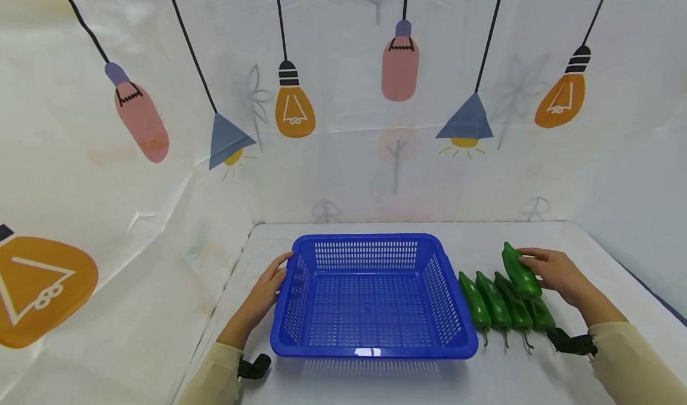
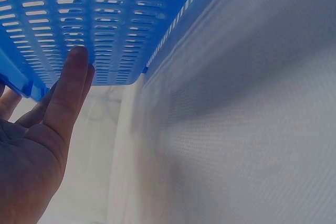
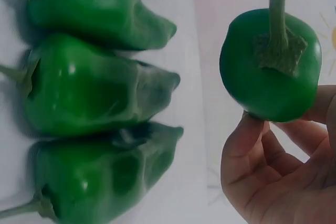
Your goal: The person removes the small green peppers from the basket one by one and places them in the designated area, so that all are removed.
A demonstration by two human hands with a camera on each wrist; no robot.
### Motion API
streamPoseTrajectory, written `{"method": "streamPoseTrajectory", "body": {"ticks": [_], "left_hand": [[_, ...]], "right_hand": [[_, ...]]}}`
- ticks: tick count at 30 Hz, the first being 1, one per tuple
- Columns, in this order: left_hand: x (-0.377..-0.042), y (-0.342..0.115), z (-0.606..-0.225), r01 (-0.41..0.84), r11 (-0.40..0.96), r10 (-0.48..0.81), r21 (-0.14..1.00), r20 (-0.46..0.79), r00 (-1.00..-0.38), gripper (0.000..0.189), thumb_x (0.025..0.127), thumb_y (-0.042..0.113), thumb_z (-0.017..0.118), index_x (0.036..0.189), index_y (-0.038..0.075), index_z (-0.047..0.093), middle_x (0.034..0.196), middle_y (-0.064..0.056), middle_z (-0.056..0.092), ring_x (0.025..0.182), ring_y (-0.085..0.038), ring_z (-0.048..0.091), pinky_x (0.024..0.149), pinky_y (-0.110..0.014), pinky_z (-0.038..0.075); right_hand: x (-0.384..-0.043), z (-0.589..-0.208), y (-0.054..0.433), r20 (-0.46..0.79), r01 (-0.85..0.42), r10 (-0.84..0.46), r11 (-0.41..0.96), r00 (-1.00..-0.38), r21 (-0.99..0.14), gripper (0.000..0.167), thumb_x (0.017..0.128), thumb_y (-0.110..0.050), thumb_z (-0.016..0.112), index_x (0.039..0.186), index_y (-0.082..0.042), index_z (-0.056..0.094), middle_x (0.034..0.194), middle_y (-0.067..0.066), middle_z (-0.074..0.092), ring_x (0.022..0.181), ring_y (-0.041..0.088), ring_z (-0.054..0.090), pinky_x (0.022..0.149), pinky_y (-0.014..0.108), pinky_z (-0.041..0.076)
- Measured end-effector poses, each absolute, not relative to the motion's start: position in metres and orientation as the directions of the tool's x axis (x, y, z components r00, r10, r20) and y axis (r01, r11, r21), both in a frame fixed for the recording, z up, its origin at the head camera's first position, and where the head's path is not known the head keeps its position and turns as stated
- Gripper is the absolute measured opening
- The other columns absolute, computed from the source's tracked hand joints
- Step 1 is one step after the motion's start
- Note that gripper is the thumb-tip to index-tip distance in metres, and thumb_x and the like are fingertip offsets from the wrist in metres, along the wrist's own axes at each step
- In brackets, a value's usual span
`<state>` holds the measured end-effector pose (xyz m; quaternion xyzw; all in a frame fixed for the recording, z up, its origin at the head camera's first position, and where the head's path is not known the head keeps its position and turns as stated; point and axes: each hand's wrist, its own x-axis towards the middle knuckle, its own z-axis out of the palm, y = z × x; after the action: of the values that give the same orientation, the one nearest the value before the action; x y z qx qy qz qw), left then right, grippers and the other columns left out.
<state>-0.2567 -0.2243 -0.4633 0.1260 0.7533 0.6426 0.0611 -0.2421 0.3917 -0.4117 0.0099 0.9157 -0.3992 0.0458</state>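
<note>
My right hand [image 1: 548, 269] pinches a green pepper [image 1: 518, 269] and holds it up over the right end of a row of green peppers [image 1: 496, 305]. The right wrist view shows this held pepper [image 3: 268, 72] stem end on, thumb and fingertips against its underside. A blue plastic basket [image 1: 370, 353] with slotted walls stands left of the row, with nothing inside. At its left side, my left hand [image 1: 268, 291] touches the rim. Seen from the left wrist, the straight fingers [image 2: 71, 85] lie along the slotted outer wall [image 2: 113, 30].
The basket and peppers rest on a white-covered table [image 1: 300, 387]. Behind and to the left hangs a pale wall sheet [image 1: 343, 172] printed with lamps and bulbs. Dark bands [image 1: 254, 367] with small blocks sit on both wrists.
</note>
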Motion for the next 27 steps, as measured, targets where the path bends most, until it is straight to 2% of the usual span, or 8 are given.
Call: {"method": "streamPoseTrajectory", "body": {"ticks": [9,16,27], "left_hand": [[-0.259,-0.224,-0.461,0.116,0.151,0.280,0.982,0.070,-0.957,0.045,0.113,0.022,0.030,0.157,0.017,0.032,0.121,-0.025,0.057,0.098,-0.028,0.062,0.077,-0.039,0.054],[-0.260,-0.224,-0.460,0.117,0.149,0.271,0.982,0.073,-0.960,0.046,0.112,0.022,0.032,0.158,0.014,0.032,0.122,-0.026,0.058,0.097,-0.025,0.063,0.076,-0.039,0.055],[-0.256,-0.223,-0.459,0.102,0.154,0.262,0.983,0.059,-0.963,0.045,0.113,0.023,0.031,0.158,0.017,0.033,0.125,-0.026,0.057,0.099,-0.029,0.062,0.078,-0.040,0.054]], "right_hand": [[-0.236,-0.422,0.410,-0.132,0.117,0.033,0.701,-0.991,-0.704,0.057,0.110,-0.027,0.036,0.144,0.019,0.035,0.138,0.046,0.040,0.116,0.054,0.053,0.083,0.051,0.056],[-0.232,-0.430,0.419,-0.143,0.138,0.056,0.732,-0.988,-0.668,0.055,0.109,-0.024,0.036,0.142,0.020,0.036,0.136,0.048,0.037,0.113,0.055,0.052,0.080,0.051,0.056],[-0.228,-0.439,0.430,-0.173,0.189,0.102,0.759,-0.980,-0.623,0.055,0.109,-0.025,0.037,0.142,0.019,0.036,0.139,0.050,0.032,0.117,0.060,0.046,0.082,0.055,0.052]]}}
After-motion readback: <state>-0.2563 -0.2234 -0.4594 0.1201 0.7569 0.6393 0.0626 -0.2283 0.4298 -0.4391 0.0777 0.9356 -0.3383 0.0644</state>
